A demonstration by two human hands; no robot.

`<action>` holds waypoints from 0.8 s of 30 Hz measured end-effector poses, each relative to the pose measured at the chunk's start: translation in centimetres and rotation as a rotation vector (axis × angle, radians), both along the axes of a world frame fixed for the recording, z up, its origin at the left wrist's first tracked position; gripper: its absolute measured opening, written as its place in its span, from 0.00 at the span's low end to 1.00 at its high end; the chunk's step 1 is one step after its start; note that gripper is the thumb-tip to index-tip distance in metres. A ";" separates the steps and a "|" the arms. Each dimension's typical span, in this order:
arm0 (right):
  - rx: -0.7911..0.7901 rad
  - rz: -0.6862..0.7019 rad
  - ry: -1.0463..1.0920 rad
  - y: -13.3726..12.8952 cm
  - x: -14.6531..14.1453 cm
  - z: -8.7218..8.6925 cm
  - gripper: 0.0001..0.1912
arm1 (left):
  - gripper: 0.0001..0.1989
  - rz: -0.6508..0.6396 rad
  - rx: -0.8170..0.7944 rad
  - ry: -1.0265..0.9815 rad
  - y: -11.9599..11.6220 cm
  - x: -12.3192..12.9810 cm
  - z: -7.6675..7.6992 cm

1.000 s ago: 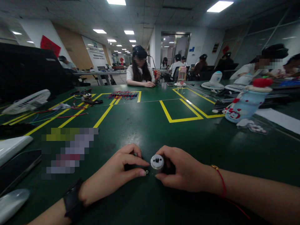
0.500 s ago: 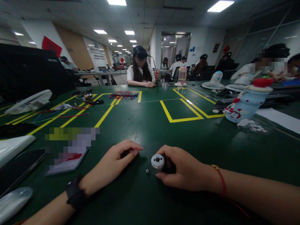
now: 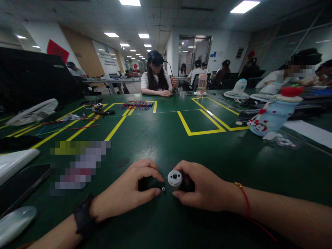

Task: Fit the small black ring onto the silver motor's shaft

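My right hand (image 3: 198,186) grips a short silver cylinder (image 3: 175,178) by its side; it looks like a small motor, upright, with a dark hole in the centre of its top face and smaller holes beside it. A tiny metal ring-like part (image 3: 163,189) lies on the green table just left of the cylinder. Around that small part, my left hand (image 3: 137,181) is open, thumb and index finger apart on its left side. Whether a fingertip touches the part I cannot tell.
On the left lie a blurred-out flat item (image 3: 80,166), a white mouse (image 3: 17,223) and loose wires (image 3: 77,121). A blue bottle (image 3: 272,114) and a small bag of parts (image 3: 281,141) stand to the right. Another person (image 3: 157,76) sits across the table (image 3: 155,138).
My left hand has shifted right and down towards the tiny metal part, and its thumb and index finger have spread apart. My right hand and the cylinder have stayed in place.
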State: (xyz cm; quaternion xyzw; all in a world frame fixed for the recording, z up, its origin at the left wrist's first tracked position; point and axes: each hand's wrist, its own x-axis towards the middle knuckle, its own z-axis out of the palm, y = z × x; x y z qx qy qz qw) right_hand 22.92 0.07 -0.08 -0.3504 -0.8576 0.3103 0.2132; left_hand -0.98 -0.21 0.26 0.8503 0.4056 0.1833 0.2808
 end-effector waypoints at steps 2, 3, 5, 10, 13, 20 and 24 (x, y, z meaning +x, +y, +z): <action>0.006 0.008 0.011 0.0 0.0 -0.1 0.16 | 0.08 -0.004 0.015 0.008 -0.2 0.2 -0.1; 0.010 0.009 0.017 0.0 0.0 -0.1 0.16 | 0.07 -0.007 0.020 0.011 -0.2 0.2 -0.2; 0.010 0.009 0.017 0.0 0.0 -0.1 0.16 | 0.05 -0.018 0.018 0.001 -0.3 0.4 -0.2; 0.005 -0.001 0.018 -0.1 -0.1 -0.1 0.16 | 0.04 0.069 0.037 -0.153 -0.4 1.0 0.6; 0.015 0.009 0.017 -0.1 -0.2 0.0 0.15 | 0.05 0.183 0.129 -0.244 -1.0 1.6 1.4; 0.078 0.012 -0.011 0.0 -0.4 -0.2 0.13 | 0.06 0.210 0.166 -0.217 -2.0 3.2 1.8; 0.081 0.017 -0.007 0.0 -0.3 -0.2 0.13 | 0.07 0.179 0.146 -0.208 -2.0 3.4 1.9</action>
